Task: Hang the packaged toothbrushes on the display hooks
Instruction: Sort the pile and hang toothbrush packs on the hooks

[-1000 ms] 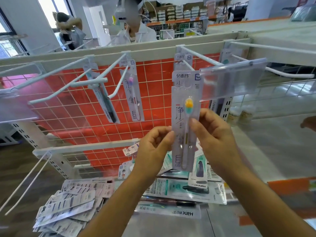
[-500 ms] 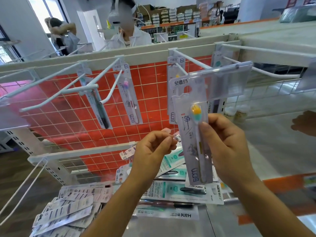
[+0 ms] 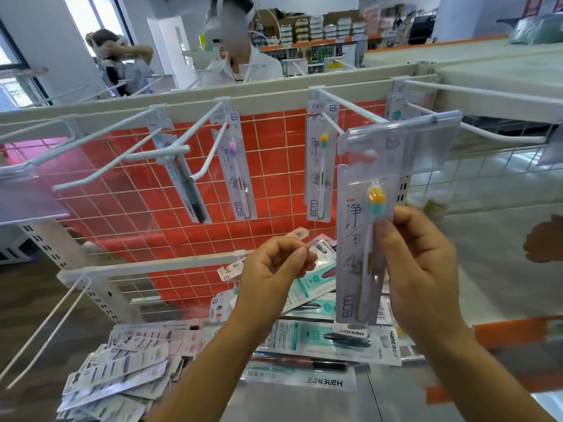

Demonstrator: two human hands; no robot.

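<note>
Pinching pack [image 3: 356,239] upright w/ rt hand [image 3: 423,269], thumb on front, fingers behind. Top edge up behind clear tag [image 3: 426,141] at hook [image 3: 350,108] tip; can't tell if threaded on. Lt hand [image 3: 274,269] just beside, fingers curled, empty. Rear pack [image 3: 320,178] hung further back, same hook. More in pile [image 3: 122,370] below.

Hooks [image 3: 350,107] jut forward from the top rail [image 3: 268,94], with the grid panel [image 3: 274,141] behind them. Three packs hang close to the panel: the left pack [image 3: 182,184], the middle pack [image 3: 236,175] and the third pack [image 3: 320,166] to its right. Nearer and further right, the held pack [image 3: 355,239] is in the right hand [image 3: 423,269], its top behind the label holder [image 3: 426,144]. The left hand [image 3: 271,272] is just beside it, apart. Below, a pile [image 3: 122,367] lies left on the tabletop [image 3: 393,400], with loose packs [image 3: 323,339] under the hands.
</note>
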